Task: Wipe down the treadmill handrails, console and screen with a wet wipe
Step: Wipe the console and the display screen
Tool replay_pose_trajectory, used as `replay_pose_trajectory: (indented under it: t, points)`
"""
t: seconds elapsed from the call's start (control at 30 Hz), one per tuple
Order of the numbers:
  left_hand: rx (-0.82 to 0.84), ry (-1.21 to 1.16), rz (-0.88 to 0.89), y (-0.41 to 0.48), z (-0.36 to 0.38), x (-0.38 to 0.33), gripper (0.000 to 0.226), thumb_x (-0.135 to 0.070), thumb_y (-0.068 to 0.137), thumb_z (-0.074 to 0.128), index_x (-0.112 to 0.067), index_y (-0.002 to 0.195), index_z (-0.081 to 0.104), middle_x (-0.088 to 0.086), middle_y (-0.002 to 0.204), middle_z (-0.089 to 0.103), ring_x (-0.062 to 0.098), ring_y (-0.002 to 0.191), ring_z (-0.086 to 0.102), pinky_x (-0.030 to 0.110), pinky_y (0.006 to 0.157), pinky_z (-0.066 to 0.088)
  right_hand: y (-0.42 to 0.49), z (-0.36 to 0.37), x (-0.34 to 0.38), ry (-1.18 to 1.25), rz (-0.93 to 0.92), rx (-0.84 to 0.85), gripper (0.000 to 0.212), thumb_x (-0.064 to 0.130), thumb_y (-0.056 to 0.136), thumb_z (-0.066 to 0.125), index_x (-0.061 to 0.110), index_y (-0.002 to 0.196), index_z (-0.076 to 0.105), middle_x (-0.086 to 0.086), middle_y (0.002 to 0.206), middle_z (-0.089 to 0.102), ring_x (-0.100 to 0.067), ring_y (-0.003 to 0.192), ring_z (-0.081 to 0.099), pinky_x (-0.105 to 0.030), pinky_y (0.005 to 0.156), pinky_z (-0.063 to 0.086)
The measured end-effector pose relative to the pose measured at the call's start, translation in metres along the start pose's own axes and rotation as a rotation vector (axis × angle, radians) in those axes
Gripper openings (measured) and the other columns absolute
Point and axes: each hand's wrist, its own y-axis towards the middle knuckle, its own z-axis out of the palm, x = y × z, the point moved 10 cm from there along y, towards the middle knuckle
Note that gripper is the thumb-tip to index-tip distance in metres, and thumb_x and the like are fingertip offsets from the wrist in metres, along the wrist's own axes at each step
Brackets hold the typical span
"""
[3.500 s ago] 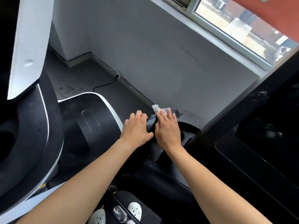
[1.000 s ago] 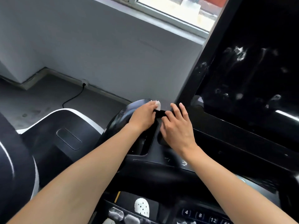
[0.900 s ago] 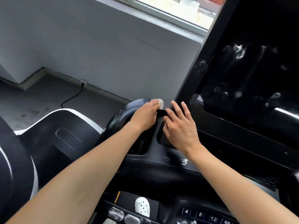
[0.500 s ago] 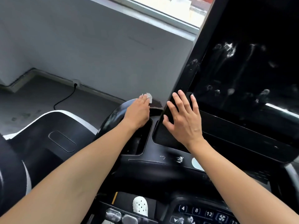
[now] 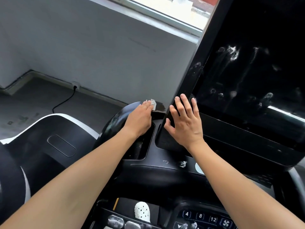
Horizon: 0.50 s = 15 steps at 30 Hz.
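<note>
My left hand [image 5: 140, 119] presses a small white wet wipe [image 5: 153, 104] onto the far left corner of the black treadmill console [image 5: 148, 164], beside the rounded left housing [image 5: 115, 123]. Only a corner of the wipe shows past my fingertips. My right hand [image 5: 184, 122] lies flat with fingers spread on the lower left corner of the big black screen [image 5: 247, 63], thumb at the screen's edge. The screen carries white smears and streaks. White smudges also mark the console below my right wrist.
A keypad [image 5: 206, 218] with numbered buttons sits at the bottom right. Another black and white machine [image 5: 54, 136] stands to the left. A black cable [image 5: 64, 102] runs across the grey floor to a wall socket. A window ledge [image 5: 158, 19] runs above the wall.
My view swung right from the neighbouring machine to the screen. The wipe went from my right hand to my left. My right hand rose from the console recess onto the screen's lower left corner.
</note>
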Motion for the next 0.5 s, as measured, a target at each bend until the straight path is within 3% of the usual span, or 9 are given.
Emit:
replay_pose_trajectory:
  t: [0.23,0.37,0.5]
  points:
    - [0.152,0.002,0.211,0.015,0.013,-0.041,0.055,-0.014,0.106,0.036,-0.012,0.161,0.031,0.004,0.17,0.022,0.018,0.158,0.016,0.031,0.128,0.009,-0.001,0.003,-0.001,0.005,0.004,-0.004,0.046,0.037,0.093,0.059,0.004,0.125,0.066,-0.016,0.146,0.054,-0.032,0.149,0.032,-0.054,0.125,0.021]
    - [0.195,0.089,0.116,0.037,0.014,-0.034,0.054,-0.024,0.11,0.032,-0.011,0.162,0.024,0.009,0.171,0.018,0.026,0.158,0.013,0.038,0.128,0.012,-0.001,0.003,-0.001,0.003,-0.007,-0.005,0.046,0.037,0.093,0.059,0.004,0.125,0.064,-0.016,0.147,0.051,-0.033,0.149,0.032,-0.055,0.125,0.021]
    - [0.116,0.051,-0.043,0.027,0.004,-0.007,0.053,-0.029,0.111,0.031,-0.005,0.158,0.029,0.016,0.169,0.021,0.029,0.157,0.017,0.04,0.128,0.015,-0.001,0.005,0.0,-0.016,-0.008,-0.011,0.046,0.038,0.094,0.058,0.003,0.123,0.065,-0.016,0.146,0.052,-0.033,0.148,0.032,-0.056,0.124,0.022]
